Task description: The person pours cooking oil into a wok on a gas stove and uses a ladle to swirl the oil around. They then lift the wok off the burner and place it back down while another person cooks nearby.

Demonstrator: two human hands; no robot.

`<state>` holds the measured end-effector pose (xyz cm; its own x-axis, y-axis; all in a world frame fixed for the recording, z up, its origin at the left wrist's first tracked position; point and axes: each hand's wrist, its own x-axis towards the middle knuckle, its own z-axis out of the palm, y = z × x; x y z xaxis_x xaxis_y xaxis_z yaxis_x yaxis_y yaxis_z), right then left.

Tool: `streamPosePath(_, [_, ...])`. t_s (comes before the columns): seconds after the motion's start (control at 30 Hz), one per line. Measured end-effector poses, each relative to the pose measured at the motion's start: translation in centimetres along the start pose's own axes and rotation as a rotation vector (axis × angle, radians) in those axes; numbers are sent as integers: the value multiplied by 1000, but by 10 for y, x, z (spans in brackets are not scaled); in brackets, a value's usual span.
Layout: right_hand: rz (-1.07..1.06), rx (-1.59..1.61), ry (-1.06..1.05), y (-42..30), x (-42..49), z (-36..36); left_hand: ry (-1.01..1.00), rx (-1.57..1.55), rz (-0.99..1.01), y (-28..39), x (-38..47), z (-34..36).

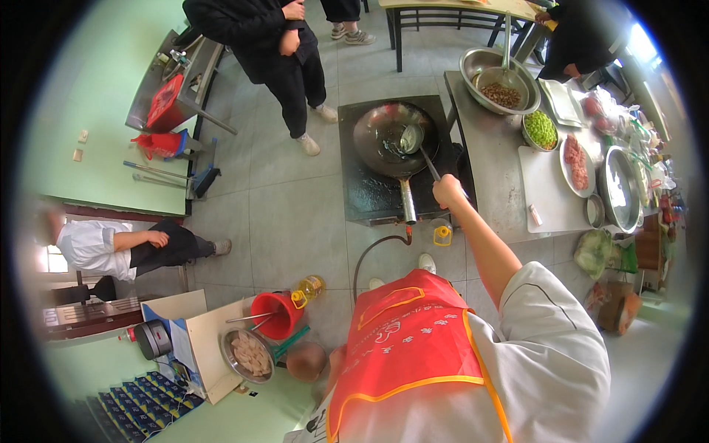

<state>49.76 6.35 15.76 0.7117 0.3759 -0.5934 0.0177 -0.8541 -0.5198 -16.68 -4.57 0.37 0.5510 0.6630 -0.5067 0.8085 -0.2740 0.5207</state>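
My right hand (447, 191) is wrapped around the handle of a metal ladle (411, 139). The ladle's bowl rests inside a dark steel wok (368, 138), to the right of the wok's middle. Shiny liquid, perhaps oil, shows low in the wok. Under the wok is a black gas stove (363, 196), and the wok's metal handle (407, 202) points towards me. Of my left arm only a little skin shows beside the red apron (410, 343); the left hand itself is out of view.
Right of the stove, a steel table (493, 183) bears a large bowl with a strainer (501, 91), chopped greens (540, 130), a plate of raw meat (576, 163) and a basin (621, 188). An oil bottle (442, 231) and gas hose (363, 260) lie near my feet. People stand nearby.
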Motion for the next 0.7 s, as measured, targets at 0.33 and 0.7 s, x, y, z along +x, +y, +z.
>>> streamPosePath(0.33, [69, 854, -351, -29, 53, 40, -49, 13, -82, -13, 3, 7])
streamPosePath(0.7, [37, 544, -85, -24, 45, 2, 31, -38, -38, -68, 9, 47])
